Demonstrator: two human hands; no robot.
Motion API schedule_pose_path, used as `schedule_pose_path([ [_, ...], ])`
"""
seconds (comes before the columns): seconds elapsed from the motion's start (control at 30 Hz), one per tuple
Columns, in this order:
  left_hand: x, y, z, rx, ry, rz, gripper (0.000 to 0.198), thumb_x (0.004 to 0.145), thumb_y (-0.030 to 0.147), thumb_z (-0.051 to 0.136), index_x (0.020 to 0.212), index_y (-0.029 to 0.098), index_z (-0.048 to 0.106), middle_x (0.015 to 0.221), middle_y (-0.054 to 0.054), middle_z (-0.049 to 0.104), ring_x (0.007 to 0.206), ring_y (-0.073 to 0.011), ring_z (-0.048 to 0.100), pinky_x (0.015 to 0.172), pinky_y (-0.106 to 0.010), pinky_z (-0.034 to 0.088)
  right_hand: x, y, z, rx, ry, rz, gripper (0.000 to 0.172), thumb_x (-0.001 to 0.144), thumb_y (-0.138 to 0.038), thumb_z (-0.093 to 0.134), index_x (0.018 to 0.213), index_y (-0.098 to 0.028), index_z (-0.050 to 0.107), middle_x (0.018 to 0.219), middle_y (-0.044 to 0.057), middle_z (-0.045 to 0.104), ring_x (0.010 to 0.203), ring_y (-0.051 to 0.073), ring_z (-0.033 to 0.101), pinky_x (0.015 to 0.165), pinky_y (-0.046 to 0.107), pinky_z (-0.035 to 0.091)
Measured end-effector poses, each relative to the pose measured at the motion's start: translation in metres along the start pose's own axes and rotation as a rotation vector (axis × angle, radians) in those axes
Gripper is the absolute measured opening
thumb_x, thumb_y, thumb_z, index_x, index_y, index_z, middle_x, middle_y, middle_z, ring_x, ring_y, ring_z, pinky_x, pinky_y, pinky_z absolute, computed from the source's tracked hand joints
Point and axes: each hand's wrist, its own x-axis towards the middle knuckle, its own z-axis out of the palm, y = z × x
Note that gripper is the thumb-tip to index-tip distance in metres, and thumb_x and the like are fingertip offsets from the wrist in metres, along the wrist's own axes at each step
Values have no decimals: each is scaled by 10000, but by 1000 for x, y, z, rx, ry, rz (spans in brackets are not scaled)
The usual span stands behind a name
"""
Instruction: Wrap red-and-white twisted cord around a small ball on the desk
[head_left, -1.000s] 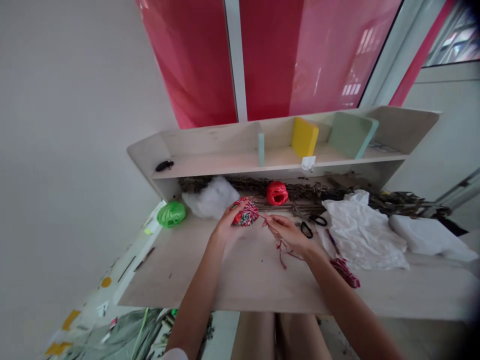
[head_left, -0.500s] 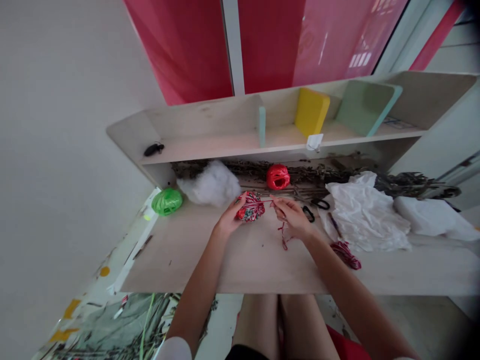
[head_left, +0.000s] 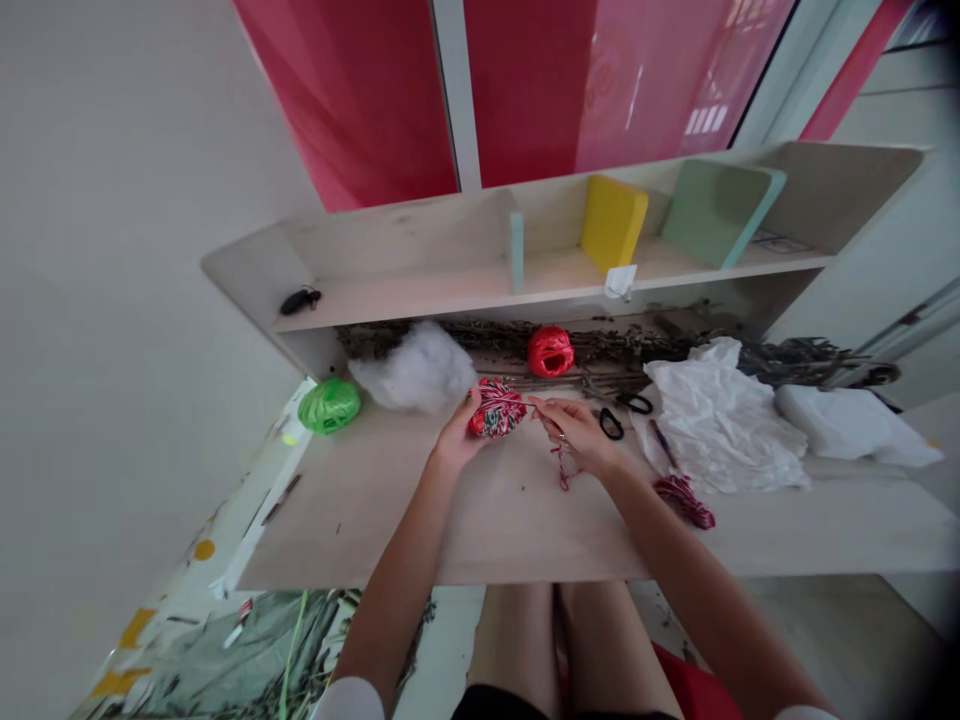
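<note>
My left hand [head_left: 459,432] is closed around the left side of a ball [head_left: 496,408] wound in red, white and green yarn, held above the desk. Just right of it, my right hand [head_left: 574,430] pinches a strand of red and white yarn that runs from the ball. A loose tail of the yarn [head_left: 564,470] hangs under my right hand to the desk. A bundle of similar yarn [head_left: 685,501] lies on the desk to the right.
Behind the hands are white fluff [head_left: 420,368], a red twine ball [head_left: 550,352] and dry stems. A green twine ball [head_left: 329,405] sits left. Black-handled scissors [head_left: 611,424] and crumpled white paper [head_left: 724,420] lie right. A shelf [head_left: 420,299] spans the back.
My right hand has moved slightly closer to the yarn ball, and the strand between them looks shorter. The whole view has shifted a little.
</note>
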Motion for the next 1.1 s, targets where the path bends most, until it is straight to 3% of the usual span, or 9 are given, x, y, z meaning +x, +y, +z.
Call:
schedule_pose_path([
  [0.13, -4, 1, 0, -1, -5, -5, 407, 809, 261, 648, 1207, 187, 611, 1157, -102, 695, 1086, -260, 651, 984, -432, 494, 1, 5, -4, 22, 17, -3, 473, 608, -626, 730, 626, -191, 544, 464, -90, 279, 424, 51, 168, 403, 225, 142],
  [0.27, -4, 1, -1, 21, -45, -53, 369, 772, 236, 658, 1130, 145, 645, 1088, -128, 716, 1049, -282, 667, 966, -465, 503, 2, 8, -9, 44, 7, -11, 468, 624, -616, 730, 644, -191, 537, 474, -94, 271, 434, 52, 156, 409, 221, 134],
  [0.47, 0, -2, -6, 80, -17, -66, 278, 734, 167, 669, 1011, 144, 685, 926, -85, 751, 933, -244, 705, 948, -399, 521, 2, 6, -13, 92, 19, -29, 458, 633, -579, 751, 626, -190, 509, 491, -95, 258, 436, 46, 149, 426, 233, 106],
  [0.73, -1, -3, -10, 64, -62, -61, 259, 721, 172, 674, 979, 147, 683, 936, -86, 747, 1009, -265, 682, 984, -412, 492, 2, 8, -8, 13, 2, -6, 461, 624, -614, 728, 657, -181, 575, 488, -97, 254, 442, 50, 152, 432, 236, 112],
  [0.93, 0, -7, -13, 62, -57, -67, 243, 723, 184, 675, 964, 155, 679, 874, -59, 749, 904, -237, 708, 956, -392, 508, 0, 5, -5, -4, 6, -3, 493, 595, -636, 740, 635, -179, 559, 475, -91, 288, 436, 45, 172, 425, 233, 118],
  [1.1, -2, -11, -12, 31, -126, -79, 232, 718, 224, 700, 925, 125, 672, 844, -68, 747, 834, -228, 711, 917, -384, 521, 0, 8, 0, 55, -57, 48, 539, 552, -660, 758, 609, -189, 503, 463, -99, 289, 419, 35, 185, 407, 206, 140],
])
